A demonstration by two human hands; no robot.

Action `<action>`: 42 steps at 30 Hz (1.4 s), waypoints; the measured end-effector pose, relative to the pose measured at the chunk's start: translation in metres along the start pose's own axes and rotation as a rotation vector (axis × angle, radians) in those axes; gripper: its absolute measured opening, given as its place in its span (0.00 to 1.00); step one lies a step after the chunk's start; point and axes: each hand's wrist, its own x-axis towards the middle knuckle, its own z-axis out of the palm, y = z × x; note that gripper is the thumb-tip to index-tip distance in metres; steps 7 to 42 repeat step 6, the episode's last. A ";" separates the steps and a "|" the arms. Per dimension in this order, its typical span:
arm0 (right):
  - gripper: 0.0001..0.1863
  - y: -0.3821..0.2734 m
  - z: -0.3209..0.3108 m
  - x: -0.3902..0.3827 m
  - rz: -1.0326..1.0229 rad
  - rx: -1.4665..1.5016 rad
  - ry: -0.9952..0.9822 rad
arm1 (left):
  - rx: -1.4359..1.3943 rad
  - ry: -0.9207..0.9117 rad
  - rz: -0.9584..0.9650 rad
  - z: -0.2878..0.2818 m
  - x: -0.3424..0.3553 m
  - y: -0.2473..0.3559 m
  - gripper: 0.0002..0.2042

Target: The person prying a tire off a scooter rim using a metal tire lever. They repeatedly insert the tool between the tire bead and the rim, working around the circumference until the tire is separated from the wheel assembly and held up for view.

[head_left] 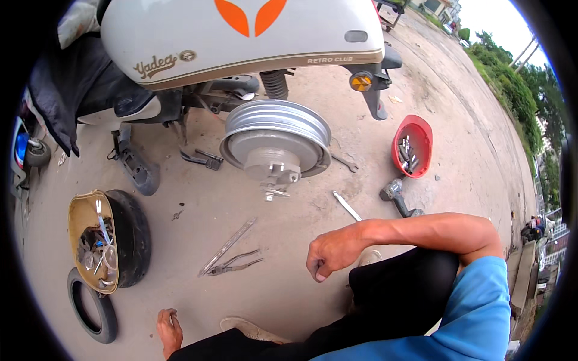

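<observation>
My right hand (335, 255) hangs over the ground in front of my knee, its fingers curled in and nothing visible in them. Low at the left, my left hand (170, 330) is beside my leg, fingers loosely bent and apart, touching no tool. Ahead of me a bare silver wheel rim with its hub (274, 141) sits under the rear of a white scooter (241, 45), with no tyre around it. Between my hands and the wheel lie pliers (235, 265) and a long flat metal bar (229, 246). Another metal bar (346, 206) lies beyond my right wrist.
A red helmet (428, 147) holding sockets stands at right, near a cordless impact wrench (397, 197). An open-ended wrench (345, 162) lies beside the wheel. At left are a tan tool-filled container (74, 225), a wide black tyre (135, 240) and a thinner tyre (108, 319).
</observation>
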 end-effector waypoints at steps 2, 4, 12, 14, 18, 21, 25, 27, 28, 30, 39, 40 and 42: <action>0.14 0.029 -0.009 0.000 0.055 -0.036 -0.145 | 0.045 -0.052 0.112 0.003 0.011 0.051 0.08; 0.15 0.072 -0.019 -0.015 0.132 -0.004 -0.030 | 0.124 -0.086 0.220 -0.011 0.036 0.103 0.09; 0.15 0.097 -0.024 -0.028 0.200 0.022 0.067 | 0.029 -0.052 0.329 -0.039 0.075 0.153 0.09; 0.15 0.097 -0.024 -0.028 0.200 0.022 0.067 | 0.029 -0.052 0.329 -0.039 0.075 0.153 0.09; 0.15 0.097 -0.024 -0.028 0.200 0.022 0.067 | 0.029 -0.052 0.329 -0.039 0.075 0.153 0.09; 0.15 0.097 -0.024 -0.028 0.200 0.022 0.067 | 0.029 -0.052 0.329 -0.039 0.075 0.153 0.09; 0.15 0.097 -0.024 -0.028 0.200 0.022 0.067 | 0.029 -0.052 0.329 -0.039 0.075 0.153 0.09; 0.15 0.097 -0.024 -0.028 0.200 0.022 0.067 | 0.029 -0.052 0.329 -0.039 0.075 0.153 0.09; 0.15 0.097 -0.024 -0.028 0.200 0.022 0.067 | 0.029 -0.052 0.329 -0.039 0.075 0.153 0.09; 0.15 0.097 -0.024 -0.028 0.200 0.022 0.067 | 0.029 -0.052 0.329 -0.039 0.075 0.153 0.09; 0.15 0.097 -0.024 -0.028 0.200 0.022 0.067 | 0.029 -0.052 0.329 -0.039 0.075 0.153 0.09; 0.15 0.097 -0.024 -0.028 0.200 0.022 0.067 | 0.029 -0.052 0.329 -0.039 0.075 0.153 0.09; 0.15 0.097 -0.024 -0.028 0.200 0.022 0.067 | 0.029 -0.052 0.329 -0.039 0.075 0.153 0.09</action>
